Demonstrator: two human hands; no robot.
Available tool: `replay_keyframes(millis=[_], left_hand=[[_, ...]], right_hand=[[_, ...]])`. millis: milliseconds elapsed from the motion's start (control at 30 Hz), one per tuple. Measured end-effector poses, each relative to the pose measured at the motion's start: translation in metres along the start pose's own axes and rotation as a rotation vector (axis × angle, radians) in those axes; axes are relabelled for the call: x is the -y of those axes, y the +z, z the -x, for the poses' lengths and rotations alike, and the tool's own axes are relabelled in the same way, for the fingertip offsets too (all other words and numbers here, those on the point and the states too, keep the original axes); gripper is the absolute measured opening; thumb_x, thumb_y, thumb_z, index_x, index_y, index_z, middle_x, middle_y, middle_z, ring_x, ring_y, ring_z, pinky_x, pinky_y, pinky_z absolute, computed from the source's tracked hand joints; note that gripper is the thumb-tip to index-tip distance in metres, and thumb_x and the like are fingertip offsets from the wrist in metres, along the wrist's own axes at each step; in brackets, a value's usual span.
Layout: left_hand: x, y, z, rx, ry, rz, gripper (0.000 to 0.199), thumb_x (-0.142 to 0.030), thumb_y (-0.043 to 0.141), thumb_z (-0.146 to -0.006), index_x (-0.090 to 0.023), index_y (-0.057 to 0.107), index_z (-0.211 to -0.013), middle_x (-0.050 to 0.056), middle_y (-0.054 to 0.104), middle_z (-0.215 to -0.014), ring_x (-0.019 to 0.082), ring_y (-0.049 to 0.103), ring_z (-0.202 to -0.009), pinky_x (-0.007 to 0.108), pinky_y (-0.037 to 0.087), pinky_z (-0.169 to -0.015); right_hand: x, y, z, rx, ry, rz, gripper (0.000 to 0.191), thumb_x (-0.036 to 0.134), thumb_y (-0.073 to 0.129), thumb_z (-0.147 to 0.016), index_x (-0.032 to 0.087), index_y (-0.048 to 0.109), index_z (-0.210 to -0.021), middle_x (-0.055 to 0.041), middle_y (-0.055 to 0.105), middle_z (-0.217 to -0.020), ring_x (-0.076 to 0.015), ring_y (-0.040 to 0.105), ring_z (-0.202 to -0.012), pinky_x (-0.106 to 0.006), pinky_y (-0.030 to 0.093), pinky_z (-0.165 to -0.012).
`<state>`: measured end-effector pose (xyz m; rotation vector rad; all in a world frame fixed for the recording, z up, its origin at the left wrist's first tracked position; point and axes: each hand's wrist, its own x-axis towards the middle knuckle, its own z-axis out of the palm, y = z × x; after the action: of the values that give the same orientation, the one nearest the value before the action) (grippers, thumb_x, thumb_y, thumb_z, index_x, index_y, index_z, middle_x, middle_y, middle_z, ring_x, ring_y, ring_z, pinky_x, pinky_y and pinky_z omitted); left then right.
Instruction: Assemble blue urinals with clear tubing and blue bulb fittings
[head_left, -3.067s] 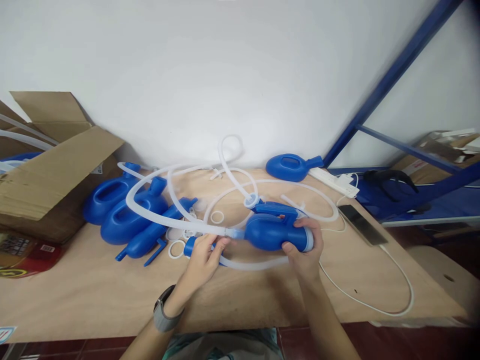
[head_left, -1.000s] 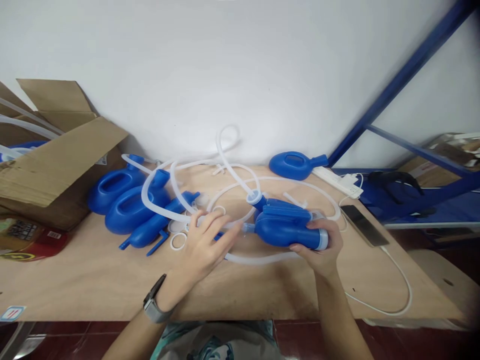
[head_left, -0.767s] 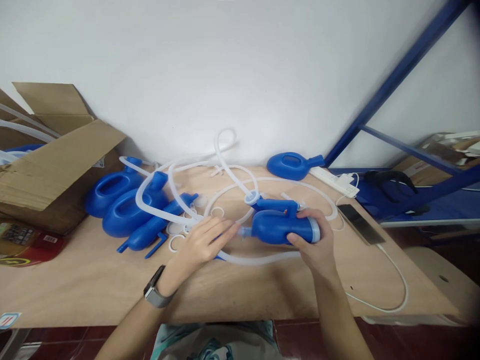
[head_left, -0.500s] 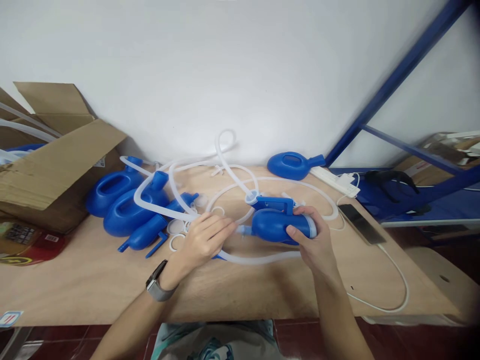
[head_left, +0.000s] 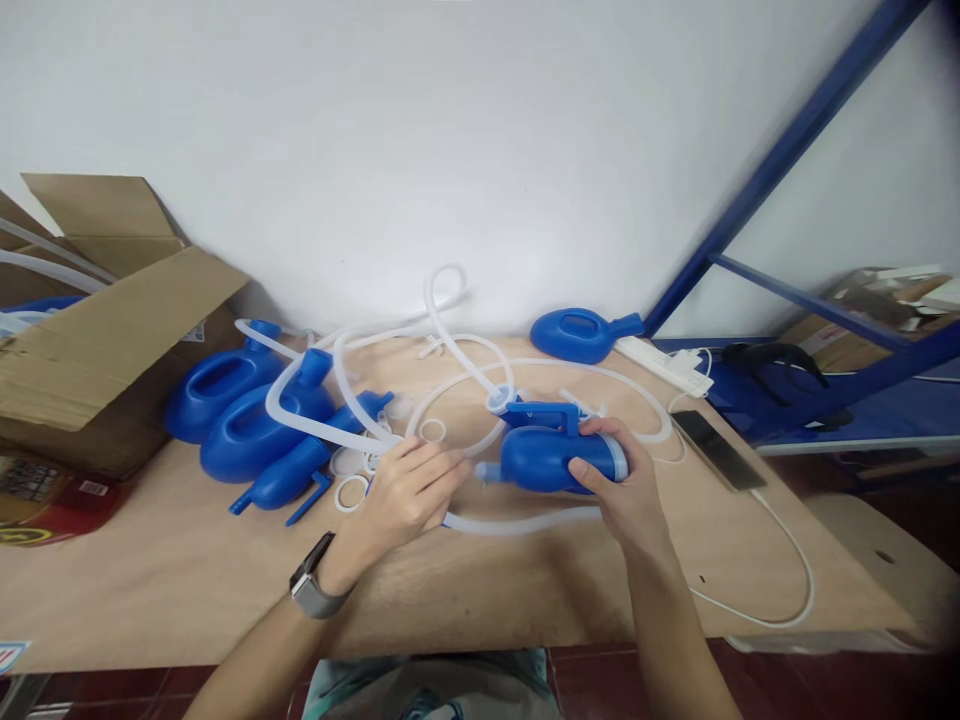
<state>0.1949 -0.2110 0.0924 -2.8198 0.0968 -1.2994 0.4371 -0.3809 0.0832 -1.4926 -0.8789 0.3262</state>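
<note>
My right hand (head_left: pixel 626 480) is wrapped round a blue plastic urinal cup (head_left: pixel 536 458), a rounded piece with a bar handle on top and a pale rim at its right end. The cup lies sideways just above the table, its pale nozzle (head_left: pixel 486 471) pointing left. Close to that nozzle tip is my left hand (head_left: pixel 416 487), back upward, fingers bent and pressed together; whatever they hold is hidden. A clear white hose (head_left: pixel 330 432) loops behind my left hand. Past the cup, an upright hose end meets a pale round fitting (head_left: pixel 499 400).
Blue urinal bottles (head_left: pixel 259 440) and smaller blue cups (head_left: pixel 281 480) lie at the left, beside white rings (head_left: pixel 351 493). An open cardboard box (head_left: pixel 112 340) stands behind them. Another blue bottle (head_left: pixel 581 335), a power strip (head_left: pixel 667 365) and a phone (head_left: pixel 716 450) are at the right.
The view has shifted slightly. My left fingers are a little farther from the nozzle tip, while my right hand keeps its grip on the cup.
</note>
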Motion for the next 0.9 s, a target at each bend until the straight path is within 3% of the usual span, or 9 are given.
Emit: replay_keyframes(millis=[233, 333, 433, 533, 600, 733, 900], left_hand=[[-0.005, 0.009, -0.003, 0.056, 0.007, -0.164, 0.023, -0.012, 0.061, -0.102, -0.009, 0.065, -0.124, 0.009, 0.078, -0.099, 0.020, 0.067, -0.080, 0.035, 0.044, -0.066], [-0.007, 0.011, -0.009, 0.052, 0.057, -0.235, 0.019, -0.007, 0.058, -0.102, -0.008, 0.065, -0.119, 0.007, 0.075, -0.090, 0.019, 0.064, -0.075, 0.035, 0.041, -0.065], [-0.003, 0.009, -0.015, 0.017, 0.068, -0.241, 0.013, -0.008, 0.057, -0.102, -0.009, 0.064, -0.113, 0.005, 0.070, -0.081, 0.019, 0.060, -0.069, 0.035, 0.040, -0.063], [0.003, 0.006, -0.021, -0.029, 0.041, -0.195, 0.013, -0.014, 0.054, -0.105, -0.010, 0.063, -0.112, 0.006, 0.070, -0.080, 0.020, 0.061, -0.069, 0.035, 0.042, -0.064], [0.007, 0.007, -0.026, -0.078, -0.037, -0.111, 0.015, -0.015, 0.049, -0.106, -0.012, 0.063, -0.112, 0.007, 0.071, -0.083, 0.020, 0.062, -0.071, 0.033, 0.043, -0.064], [0.003, 0.018, -0.040, -0.156, -0.325, 0.209, 0.017, -0.022, 0.046, -0.108, -0.018, 0.062, -0.102, 0.001, 0.064, -0.075, 0.016, 0.057, -0.064, 0.030, 0.041, -0.060], [-0.015, 0.049, -0.055, -0.035, -0.771, 0.659, 0.035, -0.044, 0.047, -0.108, -0.020, 0.060, -0.086, 0.000, 0.060, -0.072, 0.016, 0.054, -0.065, 0.029, 0.041, -0.064]], right_hand=[[0.006, 0.000, 0.000, -0.023, 0.023, 0.085, 0.043, 0.055, 0.089, -0.071, 0.027, 0.069, -0.096, -0.0037, 0.074, -0.108, -0.0290, 0.068, -0.102, -0.040, 0.056, -0.089], [0.010, -0.003, 0.002, 0.004, -0.027, 0.109, 0.043, 0.057, 0.086, -0.075, 0.027, 0.068, -0.100, -0.0048, 0.074, -0.109, -0.0296, 0.070, -0.104, -0.040, 0.057, -0.090], [0.007, -0.016, 0.004, 0.121, -0.129, 0.055, 0.061, 0.064, 0.082, -0.078, 0.030, 0.063, -0.125, -0.0089, 0.070, -0.128, -0.0327, 0.068, -0.119, -0.042, 0.059, -0.093], [-0.008, -0.034, 0.002, 0.159, -0.201, 0.066, 0.087, 0.065, 0.080, -0.080, 0.033, 0.042, -0.151, -0.0126, 0.054, -0.154, -0.0343, 0.057, -0.139, -0.046, 0.058, -0.102], [-0.026, -0.045, -0.004, 0.107, -0.196, 0.221, 0.083, 0.060, 0.078, -0.085, 0.033, 0.039, -0.153, -0.0128, 0.049, -0.157, -0.0337, 0.052, -0.144, -0.053, 0.051, -0.112], [-0.068, -0.053, -0.015, 0.066, -0.173, 0.547, 0.062, 0.059, 0.075, -0.087, 0.027, 0.061, -0.139, -0.0145, 0.057, -0.145, -0.0365, 0.052, -0.141, -0.063, 0.039, -0.121], [-0.096, -0.046, -0.011, 0.037, -0.166, 0.564, 0.054, 0.055, 0.067, -0.096, 0.028, 0.061, -0.142, -0.0134, 0.062, -0.139, -0.0342, 0.057, -0.134, -0.060, 0.044, -0.117]])
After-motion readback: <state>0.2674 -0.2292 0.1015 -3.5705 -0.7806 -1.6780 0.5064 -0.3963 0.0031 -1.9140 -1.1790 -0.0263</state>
